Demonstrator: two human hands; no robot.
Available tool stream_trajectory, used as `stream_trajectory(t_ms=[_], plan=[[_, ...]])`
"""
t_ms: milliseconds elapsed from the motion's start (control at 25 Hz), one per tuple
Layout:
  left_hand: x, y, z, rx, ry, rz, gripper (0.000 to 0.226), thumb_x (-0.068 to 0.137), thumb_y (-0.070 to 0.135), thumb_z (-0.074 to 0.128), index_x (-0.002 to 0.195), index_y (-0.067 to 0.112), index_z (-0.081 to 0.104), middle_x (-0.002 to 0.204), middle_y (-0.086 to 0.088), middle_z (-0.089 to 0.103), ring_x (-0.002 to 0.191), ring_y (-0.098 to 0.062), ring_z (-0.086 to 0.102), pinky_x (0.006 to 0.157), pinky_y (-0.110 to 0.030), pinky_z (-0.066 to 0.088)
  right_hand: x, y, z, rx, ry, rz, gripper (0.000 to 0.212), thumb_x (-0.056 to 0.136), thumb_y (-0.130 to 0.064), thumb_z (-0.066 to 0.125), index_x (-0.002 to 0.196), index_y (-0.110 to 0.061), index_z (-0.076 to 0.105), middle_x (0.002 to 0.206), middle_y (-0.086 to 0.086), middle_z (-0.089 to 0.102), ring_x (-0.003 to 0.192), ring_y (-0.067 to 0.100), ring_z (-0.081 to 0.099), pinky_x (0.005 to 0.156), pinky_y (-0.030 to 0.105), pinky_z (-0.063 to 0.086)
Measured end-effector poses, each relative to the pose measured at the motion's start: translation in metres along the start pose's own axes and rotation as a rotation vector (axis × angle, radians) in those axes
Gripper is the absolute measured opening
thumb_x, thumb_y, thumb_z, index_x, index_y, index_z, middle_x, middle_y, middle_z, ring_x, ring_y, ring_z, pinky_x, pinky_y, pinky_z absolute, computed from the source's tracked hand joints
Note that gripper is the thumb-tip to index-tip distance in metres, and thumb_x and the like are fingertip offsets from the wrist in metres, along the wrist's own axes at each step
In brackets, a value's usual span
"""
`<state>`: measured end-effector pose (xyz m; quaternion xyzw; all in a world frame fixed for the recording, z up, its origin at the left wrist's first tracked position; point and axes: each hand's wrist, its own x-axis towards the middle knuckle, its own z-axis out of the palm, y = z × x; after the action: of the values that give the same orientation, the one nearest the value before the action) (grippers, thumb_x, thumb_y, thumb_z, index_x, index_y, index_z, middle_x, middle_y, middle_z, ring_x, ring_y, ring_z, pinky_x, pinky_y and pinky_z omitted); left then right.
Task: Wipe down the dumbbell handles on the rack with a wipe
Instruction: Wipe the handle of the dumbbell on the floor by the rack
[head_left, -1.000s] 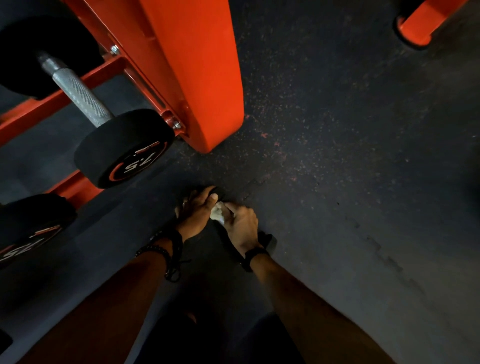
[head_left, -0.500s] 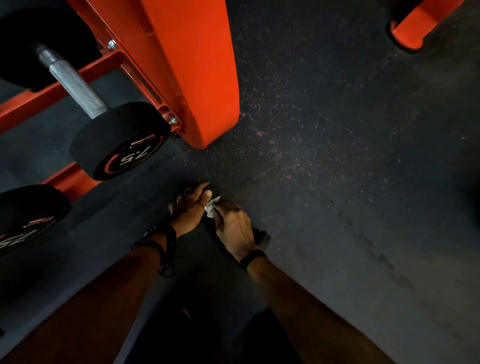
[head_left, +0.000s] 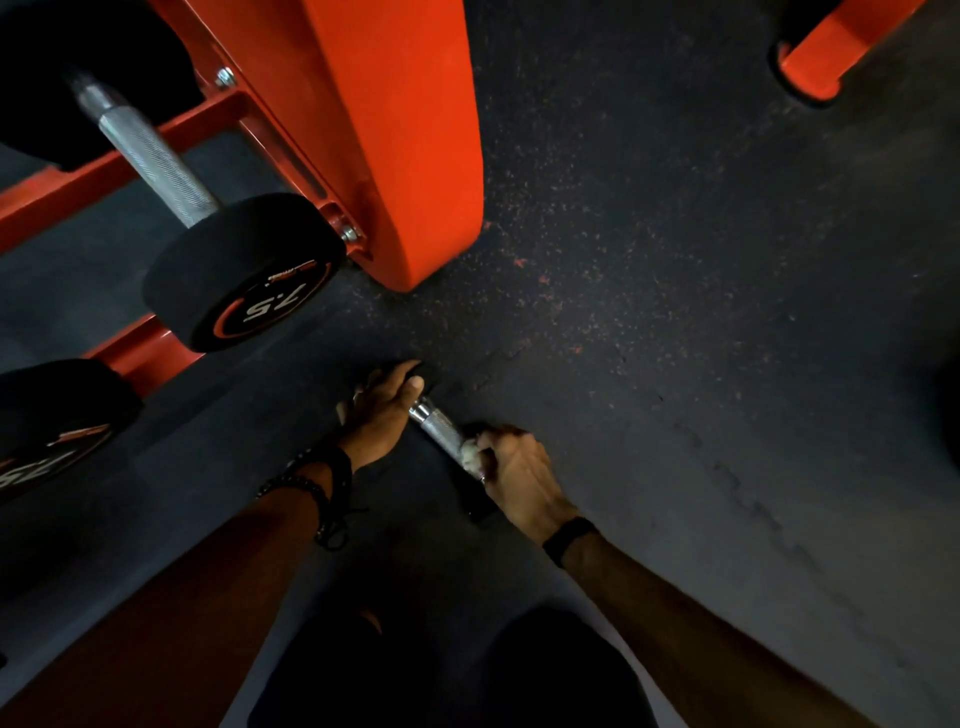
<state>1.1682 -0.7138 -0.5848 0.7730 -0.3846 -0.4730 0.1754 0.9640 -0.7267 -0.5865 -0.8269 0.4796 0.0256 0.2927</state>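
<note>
Right hand (head_left: 519, 467) slid wipe (head_left: 470, 453) down handle (head_left: 439, 426) | left hand (head_left: 382, 415) grips dumbbell end

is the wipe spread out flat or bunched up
Bunched up. The wipe shows only as a small white wad that the right hand grips against the dumbbell handle.

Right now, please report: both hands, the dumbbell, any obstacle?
Left hand grips dumbbell's far head. Right hand holds white wipe around knurled handle. Dumbbell lies on floor, off the orange rack. Nothing blocking.
</note>
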Motion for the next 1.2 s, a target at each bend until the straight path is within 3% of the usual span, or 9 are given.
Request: stream_trajectory(t_ms=[200, 320, 440, 520, 640, 840, 960, 1040, 1200], plan=[[0.003, -0.006, 0.002, 0.040, -0.002, -0.011, 0.043, 0.107, 0.039, 0.032, 0.149, 0.033, 0.038, 0.156, -0.006, 0.032, 0.143, -0.028, 0.026, 0.117, -0.048, 0.009, 0.047, -0.045, 0.005, 0.233, 0.041, -0.048, 0.017, 0.085, -0.007, 0.061, 0.099, -0.013, 0.070, 0.101, 0.007, 0.070, 0.092, 0.025, 0.064, 0.082, 0.034, 0.050], [0.002, -0.013, 0.000, 0.019, -0.022, -0.009, 0.052, 0.100, 0.052, 0.032, 0.148, 0.035, 0.039, 0.153, -0.007, 0.035, 0.142, -0.030, 0.029, 0.119, -0.052, 0.013, 0.030, -0.022, 0.009, 0.150, 0.013, -0.068, 0.016, 0.084, -0.006, 0.064, 0.097, -0.013, 0.070, 0.103, 0.006, 0.069, 0.096, 0.024, 0.064, 0.086, 0.032, 0.048], [0.002, -0.010, 0.001, 0.012, -0.001, -0.001, 0.045, 0.105, 0.042, 0.034, 0.148, 0.031, 0.040, 0.151, -0.008, 0.036, 0.141, -0.029, 0.028, 0.119, -0.048, 0.014, -0.014, 0.007, -0.004, 0.173, -0.057, -0.033, 0.015, 0.081, -0.010, 0.060, 0.093, -0.011, 0.070, 0.098, 0.006, 0.066, 0.092, 0.022, 0.062, 0.081, 0.027, 0.047], [0.005, -0.005, 0.001, 0.021, -0.003, -0.007, 0.043, 0.107, 0.037, 0.033, 0.149, 0.030, 0.040, 0.152, -0.008, 0.034, 0.142, -0.029, 0.027, 0.117, -0.045, 0.013, 0.005, -0.007, -0.007, 0.230, -0.029, -0.048, 0.010, 0.080, -0.008, 0.059, 0.085, -0.011, 0.067, 0.093, 0.004, 0.064, 0.085, 0.019, 0.060, 0.076, 0.029, 0.045], [0.003, -0.004, 0.001, 0.056, -0.011, -0.025, 0.043, 0.107, 0.040, 0.029, 0.149, 0.035, 0.036, 0.156, -0.004, 0.030, 0.144, -0.027, 0.023, 0.117, -0.046, 0.008, 0.055, -0.045, 0.006, 0.240, 0.052, -0.078, 0.010, 0.084, -0.006, 0.062, 0.088, -0.011, 0.069, 0.094, 0.006, 0.068, 0.087, 0.023, 0.062, 0.080, 0.036, 0.049], [-0.001, -0.008, -0.002, 0.049, -0.030, -0.017, 0.043, 0.107, 0.041, 0.028, 0.149, 0.037, 0.036, 0.157, -0.003, 0.030, 0.144, -0.027, 0.023, 0.117, -0.049, 0.005, 0.011, 0.015, 0.026, 0.112, -0.042, 0.007, 0.024, 0.080, -0.024, 0.062, 0.103, -0.026, 0.068, 0.105, 0.000, 0.066, 0.097, 0.021, 0.062, 0.088, 0.038, 0.050], [0.004, -0.002, 0.001, 0.049, -0.014, -0.016, 0.043, 0.107, 0.040, 0.029, 0.148, 0.034, 0.038, 0.155, -0.003, 0.031, 0.143, -0.028, 0.024, 0.116, -0.050, 0.006, 0.018, 0.012, 0.009, 0.216, -0.036, -0.001, 0.016, 0.079, -0.024, 0.062, 0.093, -0.024, 0.070, 0.091, -0.003, 0.069, 0.084, 0.016, 0.065, 0.079, 0.037, 0.053], [0.006, -0.005, 0.003, 0.054, 0.004, -0.011, 0.043, 0.106, 0.041, 0.031, 0.148, 0.034, 0.039, 0.155, -0.003, 0.032, 0.143, -0.028, 0.025, 0.116, -0.051, 0.007, 0.048, -0.024, 0.004, 0.241, 0.011, -0.025, 0.012, 0.085, -0.022, 0.060, 0.091, -0.020, 0.070, 0.085, 0.002, 0.070, 0.079, 0.022, 0.065, 0.075, 0.038, 0.052], [0.009, -0.018, 0.001, 0.037, -0.015, 0.012, 0.070, 0.086, 0.067, 0.023, 0.146, 0.038, 0.040, 0.153, -0.004, 0.036, 0.142, -0.029, 0.030, 0.118, -0.056, 0.013, 0.049, -0.033, 0.015, 0.227, 0.060, 0.044, 0.021, 0.088, -0.030, 0.054, 0.096, -0.017, 0.069, 0.093, 0.006, 0.071, 0.087, 0.023, 0.064, 0.079, 0.033, 0.048]])
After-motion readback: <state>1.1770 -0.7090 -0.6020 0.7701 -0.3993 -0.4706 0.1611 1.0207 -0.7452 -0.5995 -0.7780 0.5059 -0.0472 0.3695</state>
